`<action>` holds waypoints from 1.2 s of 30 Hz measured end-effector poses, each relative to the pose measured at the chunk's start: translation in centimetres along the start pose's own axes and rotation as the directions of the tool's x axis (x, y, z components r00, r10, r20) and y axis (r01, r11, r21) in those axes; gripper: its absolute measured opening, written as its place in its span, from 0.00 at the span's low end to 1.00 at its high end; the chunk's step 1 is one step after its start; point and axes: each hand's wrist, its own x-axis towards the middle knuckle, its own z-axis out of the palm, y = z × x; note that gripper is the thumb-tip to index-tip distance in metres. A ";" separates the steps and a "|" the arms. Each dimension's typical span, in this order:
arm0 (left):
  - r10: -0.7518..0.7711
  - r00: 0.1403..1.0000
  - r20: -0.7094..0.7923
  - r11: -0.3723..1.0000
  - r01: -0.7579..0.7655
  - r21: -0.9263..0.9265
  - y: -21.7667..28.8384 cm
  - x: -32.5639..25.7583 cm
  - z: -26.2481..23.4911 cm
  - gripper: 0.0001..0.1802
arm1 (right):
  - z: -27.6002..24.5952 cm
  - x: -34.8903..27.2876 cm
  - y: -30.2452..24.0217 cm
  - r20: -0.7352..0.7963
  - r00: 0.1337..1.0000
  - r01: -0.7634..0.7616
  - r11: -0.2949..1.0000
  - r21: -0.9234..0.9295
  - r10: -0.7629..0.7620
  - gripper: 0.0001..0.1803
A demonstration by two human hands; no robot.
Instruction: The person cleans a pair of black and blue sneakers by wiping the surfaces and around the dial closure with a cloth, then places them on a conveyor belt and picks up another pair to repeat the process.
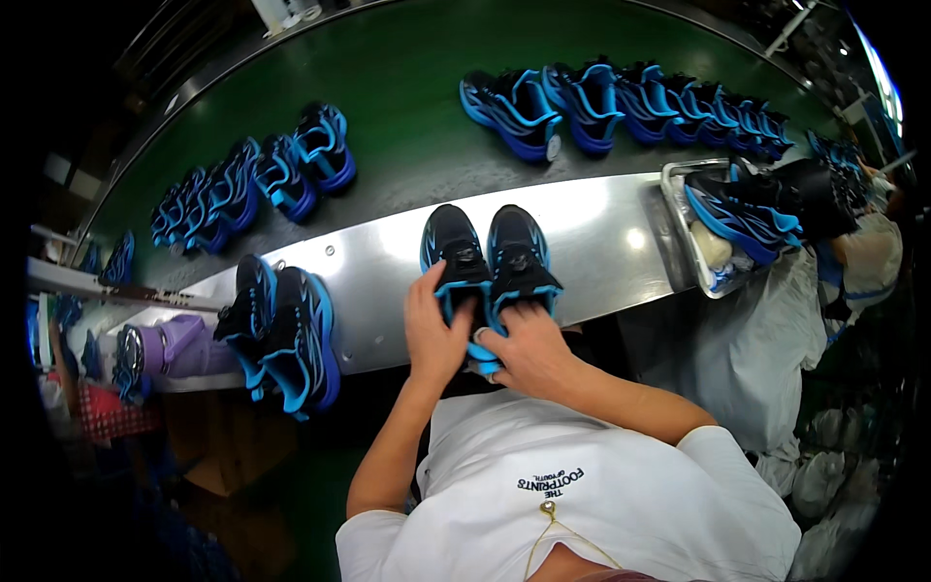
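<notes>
At the near edge of the shiny metal shelf (601,242), both hands are on a pair of black sneakers with bright blue trim, set side by side with toes pointing to the far side. The left hand (433,330) wraps its fingers around the heel of the left black-and-blue sneaker (453,254), clamped on it. The right hand (529,351) lies over the heel of the right black-and-blue sneaker (519,257), fingers curled on its back rim; its hold looks closed on the shoe, though the palm hides the contact.

Toward the shelf's left end, another pair of black-and-blue sneakers (286,330) hangs over the near edge, just beside a lilac cylindrical holder (179,346). At the right end, a metal tray (684,233) carries more of the same shoes.

Beyond the shelf runs the dark green conveyor belt (407,97). On its left part stands a row of blue-trimmed sneakers (252,179); along its far right part stands a longer row of matching sneakers (621,102), packed closely together.
</notes>
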 end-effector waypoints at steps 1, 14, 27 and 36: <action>-0.126 0.992 0.013 0.992 0.126 -0.028 -1.0 -0.2 -0.6 0.32 | 0.3 0.2 -0.4 0.048 0.999 0.021 0.999 0.040 -0.023 0.22; 0.381 0.912 0.149 0.895 -0.404 0.188 2.4 3.8 -2.8 0.24 | -1.7 2.0 6.6 -0.132 0.986 -0.081 0.985 0.149 0.101 0.30; 0.247 0.968 0.044 0.955 -0.251 0.157 2.3 1.6 -2.6 0.21 | -4.8 0.5 2.0 0.056 0.972 -0.234 0.946 0.224 0.227 0.25; 0.356 0.894 0.272 0.768 -0.446 0.460 3.0 0.6 -2.6 0.15 | -1.0 0.5 -3.5 0.117 0.991 -0.031 0.948 -0.317 0.072 0.28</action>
